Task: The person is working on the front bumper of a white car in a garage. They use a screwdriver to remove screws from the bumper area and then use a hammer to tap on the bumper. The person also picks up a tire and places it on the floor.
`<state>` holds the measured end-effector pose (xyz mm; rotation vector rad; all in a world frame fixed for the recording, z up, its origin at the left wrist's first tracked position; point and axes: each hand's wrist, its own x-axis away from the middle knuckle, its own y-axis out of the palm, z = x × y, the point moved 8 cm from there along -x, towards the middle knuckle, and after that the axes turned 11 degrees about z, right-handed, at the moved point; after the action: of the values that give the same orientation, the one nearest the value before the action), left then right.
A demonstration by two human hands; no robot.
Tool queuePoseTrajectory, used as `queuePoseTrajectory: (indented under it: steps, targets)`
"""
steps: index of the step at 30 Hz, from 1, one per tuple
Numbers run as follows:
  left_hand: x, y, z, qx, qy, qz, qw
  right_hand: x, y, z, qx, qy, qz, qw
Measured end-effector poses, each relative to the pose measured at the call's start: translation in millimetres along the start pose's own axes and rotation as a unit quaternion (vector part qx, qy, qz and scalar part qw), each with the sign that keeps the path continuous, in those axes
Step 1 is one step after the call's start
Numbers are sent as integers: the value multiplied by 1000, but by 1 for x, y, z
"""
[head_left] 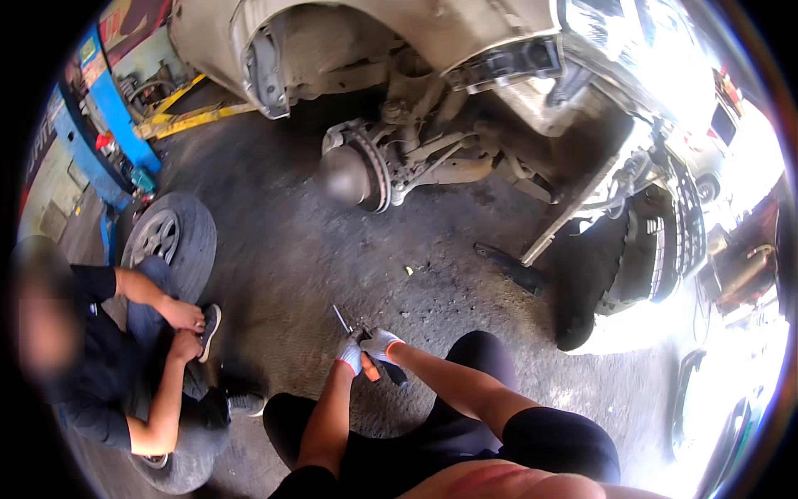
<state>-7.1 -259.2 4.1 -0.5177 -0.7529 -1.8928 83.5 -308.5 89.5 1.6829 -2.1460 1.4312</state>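
Both my hands are gloved in pale knit with orange cuffs and meet low in the middle, above the floor. My left hand [350, 358] is closed around a screwdriver; its thin bright shaft [340, 318] points up and left, and an orange handle [370, 368] shows below the hand. My right hand [380, 343] is closed beside it, touching a small dark piece [359, 334] between the hands. A dark tool handle [396, 376] sticks out below the right hand; its working end is hidden. Ahead is a car's bare brake disc [376, 170], its hub blurred.
A light-coloured car body [490, 25] stands raised ahead. A detached bumper [657, 249] lies at the right, near a dark strip [509, 268]. At left, another person [91, 349] sits by wheels [195, 241]. Blue lift posts [116, 104] and a yellow arm [195, 122] stand behind.
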Motion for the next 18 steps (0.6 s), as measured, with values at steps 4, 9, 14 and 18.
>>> queuePoseTrajectory:
  steps: [4,9,14,18]
  targets:
    - [-4,6,-52,36,-77,41,996,26,-11,21,28,55,17,998]
    - [-63,-108,-65,114,-113,24,987,21,4,-44,118,-116,-16,986]
    - [-22,-118,-76,-102,-142,217,960,1,6,-15,205,-187,-20,960]
    - [6,-131,-44,-81,-146,264,950,30,-35,-77,104,-259,42,959]
